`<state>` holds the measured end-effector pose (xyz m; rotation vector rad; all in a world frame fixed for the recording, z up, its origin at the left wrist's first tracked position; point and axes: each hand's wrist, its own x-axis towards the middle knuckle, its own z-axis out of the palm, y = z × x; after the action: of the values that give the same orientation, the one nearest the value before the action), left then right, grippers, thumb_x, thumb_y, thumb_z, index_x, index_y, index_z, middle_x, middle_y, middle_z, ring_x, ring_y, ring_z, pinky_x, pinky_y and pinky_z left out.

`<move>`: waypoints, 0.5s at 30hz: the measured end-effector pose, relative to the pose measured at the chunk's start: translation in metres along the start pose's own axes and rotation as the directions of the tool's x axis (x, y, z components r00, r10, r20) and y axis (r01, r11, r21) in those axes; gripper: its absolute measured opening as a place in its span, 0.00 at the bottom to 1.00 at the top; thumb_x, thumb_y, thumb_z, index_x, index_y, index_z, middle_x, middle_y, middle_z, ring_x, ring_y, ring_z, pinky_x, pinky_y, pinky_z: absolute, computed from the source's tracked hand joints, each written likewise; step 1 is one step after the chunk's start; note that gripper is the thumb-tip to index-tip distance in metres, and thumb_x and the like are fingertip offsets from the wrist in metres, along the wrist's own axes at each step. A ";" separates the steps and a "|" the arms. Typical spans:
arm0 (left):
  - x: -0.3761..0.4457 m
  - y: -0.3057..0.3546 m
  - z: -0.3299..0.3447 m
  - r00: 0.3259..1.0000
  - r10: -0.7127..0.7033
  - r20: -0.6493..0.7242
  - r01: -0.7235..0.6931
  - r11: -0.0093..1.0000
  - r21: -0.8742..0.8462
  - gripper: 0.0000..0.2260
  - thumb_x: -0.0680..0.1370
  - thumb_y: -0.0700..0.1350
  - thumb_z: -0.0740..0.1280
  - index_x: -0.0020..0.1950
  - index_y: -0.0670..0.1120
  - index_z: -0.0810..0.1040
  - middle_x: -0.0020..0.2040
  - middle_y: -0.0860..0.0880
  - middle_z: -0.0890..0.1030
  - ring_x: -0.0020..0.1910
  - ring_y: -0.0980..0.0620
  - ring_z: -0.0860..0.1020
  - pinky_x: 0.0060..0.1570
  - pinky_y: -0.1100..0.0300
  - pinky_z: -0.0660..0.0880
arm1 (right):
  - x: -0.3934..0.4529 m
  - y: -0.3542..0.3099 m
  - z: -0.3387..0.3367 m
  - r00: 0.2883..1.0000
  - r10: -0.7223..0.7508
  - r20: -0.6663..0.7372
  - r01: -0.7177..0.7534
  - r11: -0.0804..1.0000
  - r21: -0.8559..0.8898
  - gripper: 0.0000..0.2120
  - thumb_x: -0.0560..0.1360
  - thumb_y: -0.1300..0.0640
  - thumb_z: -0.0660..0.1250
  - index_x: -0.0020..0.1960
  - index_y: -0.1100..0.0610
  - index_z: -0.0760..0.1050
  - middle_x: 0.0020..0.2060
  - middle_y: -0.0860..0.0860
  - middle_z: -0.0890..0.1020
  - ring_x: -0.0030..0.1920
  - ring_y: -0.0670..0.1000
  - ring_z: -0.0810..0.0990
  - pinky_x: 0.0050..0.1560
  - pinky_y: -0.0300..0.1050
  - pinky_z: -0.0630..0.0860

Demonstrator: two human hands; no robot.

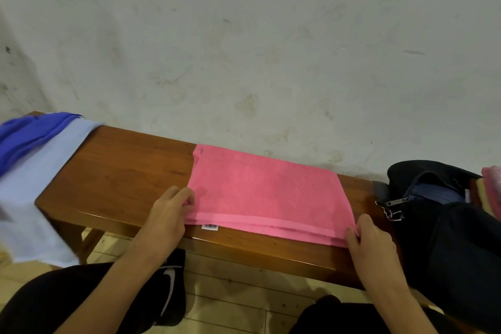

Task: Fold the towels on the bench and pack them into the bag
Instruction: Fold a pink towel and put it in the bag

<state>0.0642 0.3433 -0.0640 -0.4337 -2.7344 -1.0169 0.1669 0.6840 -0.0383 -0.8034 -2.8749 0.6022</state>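
Pink towel (265, 192); pale blue towel (35, 184); violet-blue cloth (24, 135); brown bench (122, 168); black bag (447, 238).

Pink towel (265, 192) on bench (122, 171), left hand (168, 214) and right hand (371, 241) pinching corners

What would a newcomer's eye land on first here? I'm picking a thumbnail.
The pink towel lies folded flat mid-bench, the left hand and right hand pinching its near corners. A light blue towel drapes over the bench's left end, and a dark open bag sits at the right.
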 end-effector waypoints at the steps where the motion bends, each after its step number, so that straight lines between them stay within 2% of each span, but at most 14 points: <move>1: 0.000 -0.003 0.000 1.000 0.006 0.027 -0.006 1.000 0.013 0.11 0.77 0.30 0.65 0.43 0.46 0.77 0.46 0.50 0.74 0.43 0.54 0.75 0.41 0.58 0.78 | 0.000 0.000 0.000 1.000 0.011 0.013 -0.011 1.000 0.002 0.11 0.82 0.57 0.60 0.42 0.52 0.64 0.36 0.50 0.75 0.32 0.46 0.73 0.31 0.38 0.65; 5: 0.001 -0.008 -0.001 0.990 -0.018 0.139 0.011 0.999 0.046 0.17 0.72 0.26 0.69 0.39 0.49 0.79 0.44 0.55 0.72 0.44 0.56 0.73 0.44 0.69 0.71 | 0.001 0.000 0.000 0.996 0.062 0.063 -0.061 0.998 -0.021 0.10 0.83 0.59 0.57 0.43 0.51 0.62 0.39 0.50 0.75 0.36 0.48 0.75 0.35 0.42 0.71; 7: 0.002 -0.012 0.000 0.990 -0.056 0.131 0.051 0.998 0.042 0.17 0.71 0.25 0.69 0.37 0.48 0.80 0.43 0.54 0.72 0.43 0.56 0.73 0.42 0.70 0.69 | 0.002 0.000 0.001 0.995 0.068 0.071 -0.066 0.997 -0.027 0.10 0.83 0.59 0.57 0.44 0.50 0.62 0.40 0.50 0.75 0.39 0.49 0.76 0.40 0.45 0.76; 9: 0.003 -0.012 0.003 0.982 -0.130 0.139 0.128 0.992 0.020 0.13 0.73 0.25 0.67 0.38 0.43 0.80 0.43 0.50 0.72 0.43 0.53 0.72 0.42 0.68 0.70 | 0.002 0.000 0.002 0.995 0.055 0.078 -0.053 0.998 -0.026 0.09 0.83 0.59 0.57 0.45 0.50 0.62 0.42 0.49 0.74 0.41 0.49 0.76 0.43 0.46 0.77; 12: 0.011 -0.001 0.003 0.966 -0.198 0.168 0.215 0.973 -0.088 0.05 0.75 0.28 0.63 0.42 0.36 0.73 0.45 0.42 0.70 0.46 0.44 0.70 0.43 0.58 0.68 | 0.001 0.001 0.002 0.998 0.018 0.057 -0.018 1.000 0.008 0.09 0.83 0.58 0.58 0.45 0.51 0.63 0.43 0.49 0.73 0.41 0.48 0.75 0.42 0.45 0.76; 14: 0.006 0.009 0.001 0.964 -0.204 0.173 0.230 0.961 -0.150 0.05 0.76 0.27 0.60 0.49 0.33 0.72 0.46 0.41 0.69 0.43 0.47 0.70 0.40 0.65 0.71 | 0.000 0.005 0.003 1.000 -0.002 0.031 0.001 1.000 0.009 0.08 0.83 0.56 0.59 0.46 0.50 0.62 0.43 0.47 0.73 0.39 0.46 0.74 0.38 0.42 0.73; 15: 0.004 0.010 0.000 0.974 -0.181 0.134 0.195 0.976 -0.101 0.06 0.76 0.26 0.60 0.52 0.32 0.71 0.47 0.41 0.70 0.43 0.48 0.70 0.38 0.69 0.71 | -0.001 0.007 0.003 1.000 -0.020 0.020 0.020 1.000 -0.020 0.08 0.83 0.55 0.59 0.47 0.49 0.62 0.43 0.46 0.73 0.39 0.45 0.74 0.37 0.41 0.72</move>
<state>0.0643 0.3514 -0.0565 -0.2662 -2.8821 -1.2363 0.1703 0.6877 -0.0433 -0.7750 -2.9075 0.5833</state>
